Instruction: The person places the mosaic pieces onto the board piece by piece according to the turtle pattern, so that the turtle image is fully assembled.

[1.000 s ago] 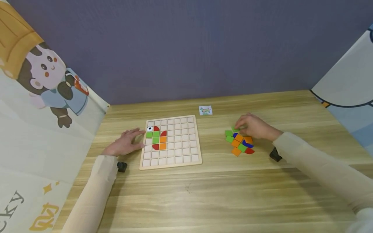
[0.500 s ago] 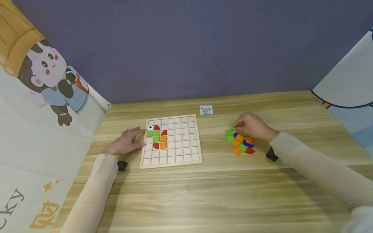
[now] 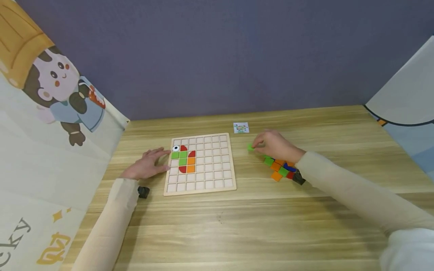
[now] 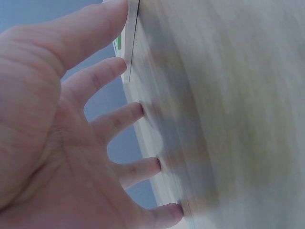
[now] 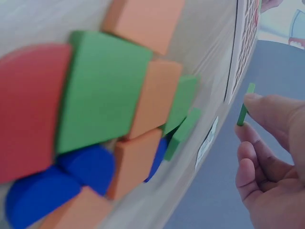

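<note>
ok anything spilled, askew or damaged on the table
Nothing looks spilled or broken. The loose pieces lie jumbled, but that seems ordinary for a pile. Only a small dark mark on the tabletop, nearer than the grid board, breaks the even surface; I can't tell whether it's a stain or grain.

Now looking across a wood-grain tabletop, streaked in tan and olive, straight up to a plain slate-purple wall behind the far edge. Over to the left, onto a white wall printed with a cartoon figure in a tall yellow-orange hat, then down to dark lettering and gold stars. Across right, to a white-and-pale-blue wall with a dark curved outline. Softly lit.
</note>
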Available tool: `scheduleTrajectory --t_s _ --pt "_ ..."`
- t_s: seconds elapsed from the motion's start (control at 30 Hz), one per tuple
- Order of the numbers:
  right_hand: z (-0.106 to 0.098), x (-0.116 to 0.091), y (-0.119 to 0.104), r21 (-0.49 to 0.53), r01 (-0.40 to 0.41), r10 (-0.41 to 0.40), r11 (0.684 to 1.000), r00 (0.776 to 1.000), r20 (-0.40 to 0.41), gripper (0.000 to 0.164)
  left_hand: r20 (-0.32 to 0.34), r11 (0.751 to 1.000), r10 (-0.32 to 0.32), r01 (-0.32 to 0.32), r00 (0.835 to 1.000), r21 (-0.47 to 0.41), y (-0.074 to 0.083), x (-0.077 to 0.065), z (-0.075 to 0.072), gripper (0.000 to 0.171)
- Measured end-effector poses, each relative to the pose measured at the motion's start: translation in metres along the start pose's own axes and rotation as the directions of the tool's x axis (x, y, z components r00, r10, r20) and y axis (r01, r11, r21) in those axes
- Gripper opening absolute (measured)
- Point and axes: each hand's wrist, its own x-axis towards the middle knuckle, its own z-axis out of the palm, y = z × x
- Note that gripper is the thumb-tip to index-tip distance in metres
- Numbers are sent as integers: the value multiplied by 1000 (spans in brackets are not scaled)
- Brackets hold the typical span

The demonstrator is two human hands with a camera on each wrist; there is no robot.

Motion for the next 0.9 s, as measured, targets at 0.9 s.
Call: scheduleTrajectory --t_s 0.9 --pt "71 93 -91 77 180 -189 981 974 125 8 -12 1000 19 -18 1000 10 0 -2 0 66"
